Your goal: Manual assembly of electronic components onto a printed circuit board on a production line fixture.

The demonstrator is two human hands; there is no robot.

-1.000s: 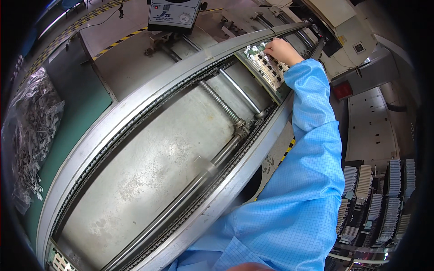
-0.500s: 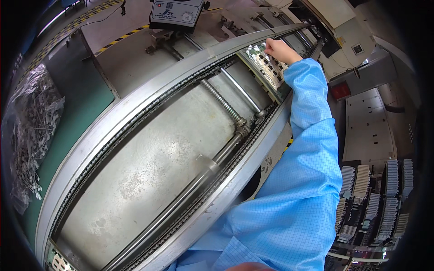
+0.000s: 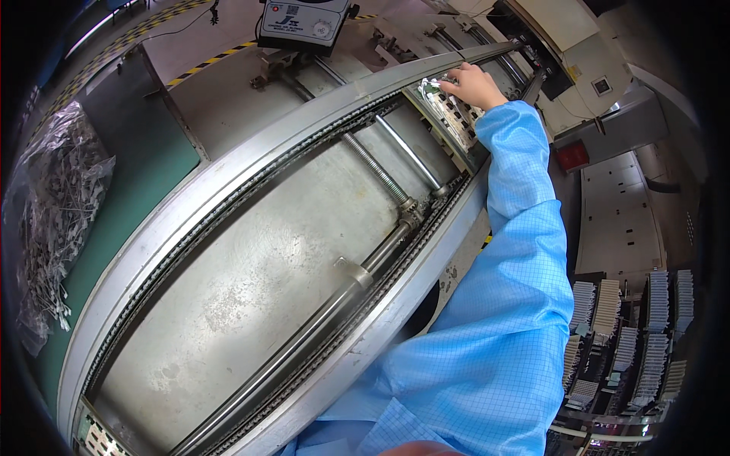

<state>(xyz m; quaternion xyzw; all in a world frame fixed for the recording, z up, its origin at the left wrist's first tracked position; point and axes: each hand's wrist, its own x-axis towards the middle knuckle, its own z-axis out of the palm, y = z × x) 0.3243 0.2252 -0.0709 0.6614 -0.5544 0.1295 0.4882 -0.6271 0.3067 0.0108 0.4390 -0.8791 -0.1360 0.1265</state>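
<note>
My right hand [image 3: 475, 87] reaches to the far end of the rail conveyor, its blue checked sleeve [image 3: 525, 182] crossing the near rail. Its fingers are bent together over a board in a frame [image 3: 452, 120], which carries pale parts with dark blocks and lies across both rails. Shiny white strands [image 3: 430, 86] lie by the fingertips, at the board's far corner. What the fingers pinch is too small to make out. My left hand is out of view.
The conveyor's far rail [image 3: 228, 171] and near rail [image 3: 357, 334] carry chains, with rods and a threaded shaft [image 3: 376, 169] between. A clear bag of white leads [image 3: 57, 220] lies on a green surface at left. A blower unit [image 3: 300, 23] stands beyond; racks [image 3: 635, 342] stand at right.
My right hand has shifted slightly and turned, its fingers reaching a little further left and loosening from a tight pinch. The white strands show more beside the fingertips. The view has moved slightly.
</note>
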